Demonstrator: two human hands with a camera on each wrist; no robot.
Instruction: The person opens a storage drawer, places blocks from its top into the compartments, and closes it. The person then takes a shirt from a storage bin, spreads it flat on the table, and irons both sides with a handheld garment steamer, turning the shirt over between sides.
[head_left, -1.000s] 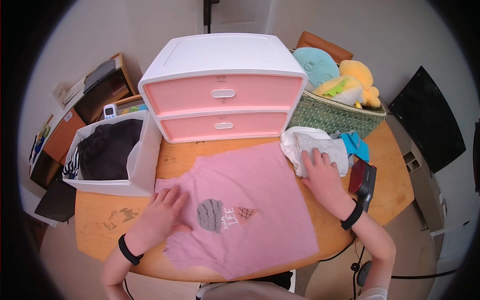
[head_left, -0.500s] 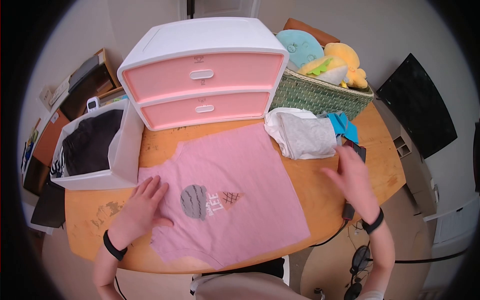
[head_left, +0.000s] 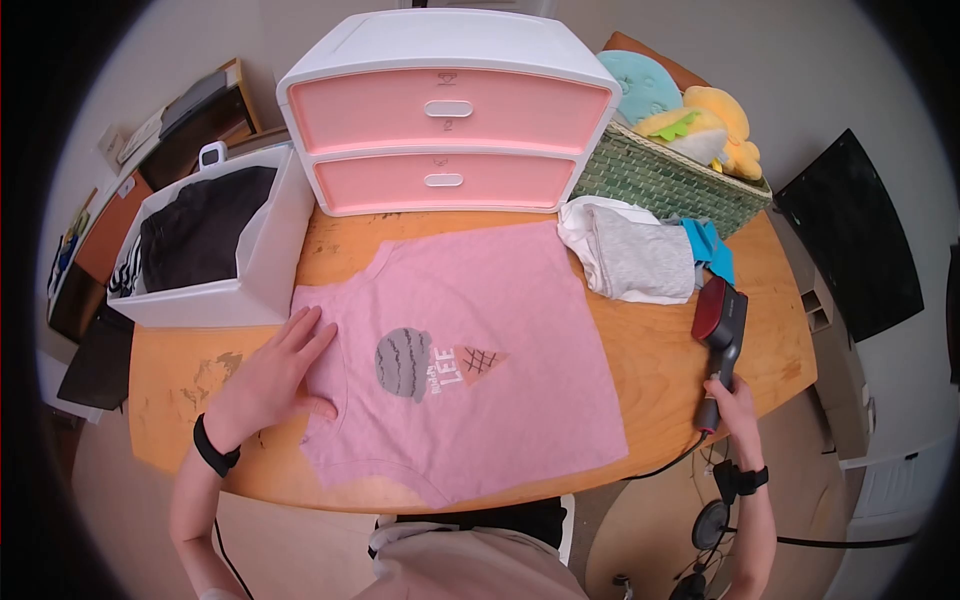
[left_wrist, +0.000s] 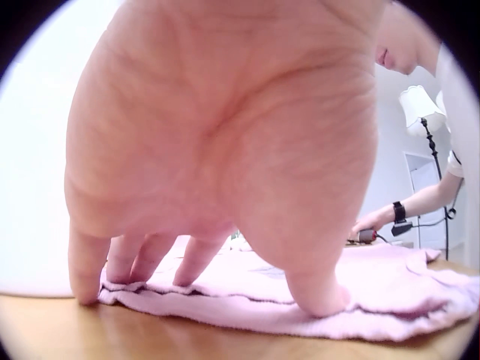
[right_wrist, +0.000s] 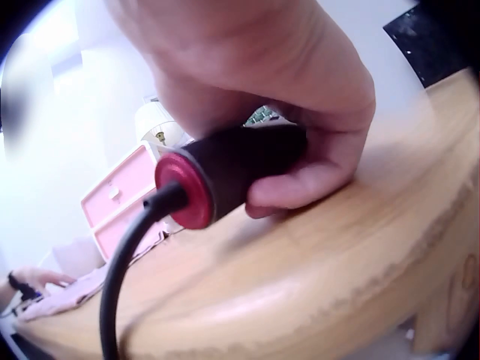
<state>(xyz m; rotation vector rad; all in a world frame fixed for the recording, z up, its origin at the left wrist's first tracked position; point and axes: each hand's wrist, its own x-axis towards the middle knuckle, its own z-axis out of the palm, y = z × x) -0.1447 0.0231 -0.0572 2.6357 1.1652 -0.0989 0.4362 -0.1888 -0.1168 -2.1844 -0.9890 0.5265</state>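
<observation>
A pink sleeveless shirt [head_left: 520, 310] with an ice-cream print lies spread flat on the wooden table. At its left side, the fingertips and thumb of my left hand [head_left: 270, 377] rest on the fabric near the neckline; the left wrist view shows the fingers [left_wrist: 201, 259] pointing down onto the cloth edge. To the right of the shirt, my right hand [head_left: 735, 408] grips the handle of a dark handheld garment steamer [head_left: 722, 325] with a red head. In the right wrist view the fingers curl round the handle [right_wrist: 232, 161], and a cord leaves its red end.
A white box [head_left: 200, 308] of dark clothes stands at the left. Behind the shirt is a white drawer unit [head_left: 450, 115] with pink fronts. Folded clothes [head_left: 640, 255] and a green basket [head_left: 665, 185] of plush toys sit at the right. The steamer's cord [head_left: 668, 462] hangs over the table's front edge.
My right hand has left the folded clothes, come down to the right, and now grips the steamer's handle. My left hand stays at the shirt's left side. The head view has shifted.
</observation>
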